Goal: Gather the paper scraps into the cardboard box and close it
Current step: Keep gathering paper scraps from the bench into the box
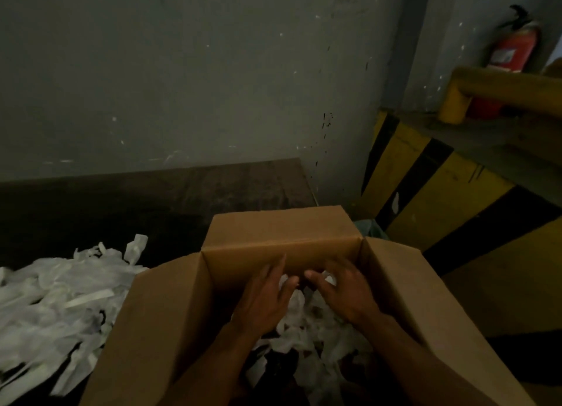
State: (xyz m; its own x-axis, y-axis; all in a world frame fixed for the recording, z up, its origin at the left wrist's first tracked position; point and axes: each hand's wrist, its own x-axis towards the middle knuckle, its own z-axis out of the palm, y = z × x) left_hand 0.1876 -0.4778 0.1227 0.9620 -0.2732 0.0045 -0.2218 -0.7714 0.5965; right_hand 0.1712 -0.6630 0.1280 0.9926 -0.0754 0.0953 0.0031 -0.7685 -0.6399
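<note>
We see one cardboard box point(164, 329), plain brown and unprinted, standing open right under the hands. Three of its flaps show: one stands up beyond the fingertips, one slopes away to the left of the left hand, and one slopes away to the right of the right hand. Its inner walls are clean and creased at the corners.

Both hands are inside the box. The left hand point(267, 299) is spread, with fairly straight fingers reaching toward the far wall. The right hand point(343, 293) lies just beside it, thumb nearly meeting the left thumb and fingers loosely bent downward. As far as the blurred picture lets us judge, both are released and grasp nothing, hovering on or just over the paper.

The paper scraps lie in two heaps. One heap point(307, 335) is in the box beneath the hands and wrists: white, crumpled strips over a dark bottom. The second heap point(51, 305) is well to the left of the left hand, outside the box on a dark table point(152, 204), with long white strips tangled together. The strips are too many and too blurred for us to count.

Beyond the hands rises a grey wall point(182, 70). Far to the right of the right hand we see one yellow-and-black striped barrier point(425, 174), one yellow rail point(501, 92) and one red fire extinguisher point(514, 52).
</note>
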